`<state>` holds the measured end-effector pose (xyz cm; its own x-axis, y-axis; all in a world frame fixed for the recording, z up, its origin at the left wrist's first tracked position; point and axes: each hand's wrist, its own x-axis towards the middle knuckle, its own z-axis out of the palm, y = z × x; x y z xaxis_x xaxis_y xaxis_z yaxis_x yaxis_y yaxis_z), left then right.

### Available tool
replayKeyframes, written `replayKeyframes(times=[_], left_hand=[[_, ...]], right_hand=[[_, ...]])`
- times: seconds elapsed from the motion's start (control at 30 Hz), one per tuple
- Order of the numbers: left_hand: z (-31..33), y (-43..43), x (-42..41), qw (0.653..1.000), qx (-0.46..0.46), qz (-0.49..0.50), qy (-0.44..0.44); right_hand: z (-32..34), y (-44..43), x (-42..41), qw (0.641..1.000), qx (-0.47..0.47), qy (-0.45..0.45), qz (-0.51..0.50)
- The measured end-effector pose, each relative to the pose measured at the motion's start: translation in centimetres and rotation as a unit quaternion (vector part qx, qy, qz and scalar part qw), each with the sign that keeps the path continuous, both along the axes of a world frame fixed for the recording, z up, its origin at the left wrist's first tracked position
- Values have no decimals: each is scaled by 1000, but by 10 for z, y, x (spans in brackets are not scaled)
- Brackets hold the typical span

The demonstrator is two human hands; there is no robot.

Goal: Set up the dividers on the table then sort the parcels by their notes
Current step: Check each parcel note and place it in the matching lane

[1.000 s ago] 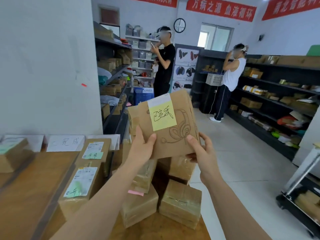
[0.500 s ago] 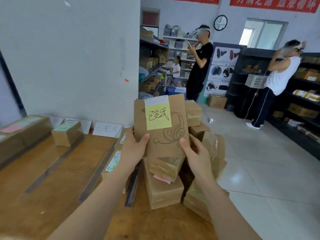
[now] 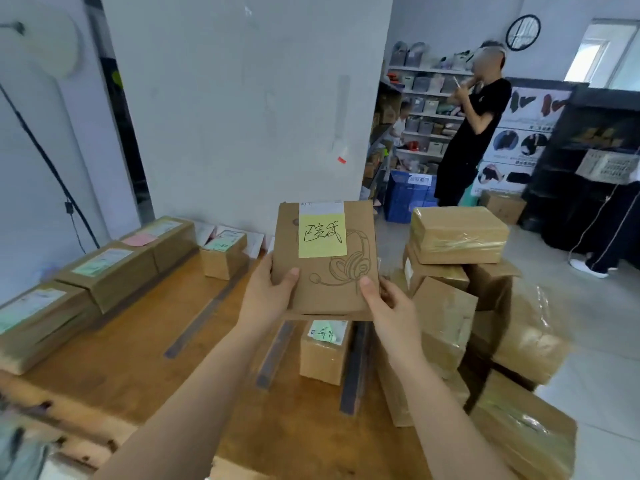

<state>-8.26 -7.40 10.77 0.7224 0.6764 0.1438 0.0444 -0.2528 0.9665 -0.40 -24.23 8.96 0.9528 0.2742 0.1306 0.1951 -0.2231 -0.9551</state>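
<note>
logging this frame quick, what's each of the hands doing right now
Left hand: holding the parcel with the yellow note, lower left corner.
Right hand: holding the same parcel, lower right corner.

1. One camera sits on my head, looking forward and down across the worktop point(image 3: 145, 358).
2. It rides near: the parcel point(image 3: 325, 271) gripped by my left hand point(image 3: 266, 296) and right hand point(image 3: 391, 306) sits mid-frame above the worktop.
3. Beyond the worktop it faces a grey wall point(image 3: 242, 116).

The table's point(image 3: 131, 358) middle lies bare between dividers point(image 3: 204, 311); boxes point(image 3: 104, 271) line its left edge, a stack point(image 3: 450, 306) blocks its right.
</note>
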Motion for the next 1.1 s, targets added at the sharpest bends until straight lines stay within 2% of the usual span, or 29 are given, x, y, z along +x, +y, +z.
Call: replayKeyframes(times=[0.33, 0.57, 0.77, 1.1], left_hand=[[-14, 123, -28, 999, 1, -29, 42], [-42, 177, -28, 997, -46, -33, 59], [-59, 206, -1, 996, -41, -5, 79], [-98, 233, 67, 989, -26, 1, 147]], right_hand=[[-11, 118, -36, 999, -21, 34, -19], [-27, 171, -41, 997, -47, 55, -26], [-43, 201, -19, 994, -100, 46, -20], [-78, 239, 49, 989, -131, 55, -39]])
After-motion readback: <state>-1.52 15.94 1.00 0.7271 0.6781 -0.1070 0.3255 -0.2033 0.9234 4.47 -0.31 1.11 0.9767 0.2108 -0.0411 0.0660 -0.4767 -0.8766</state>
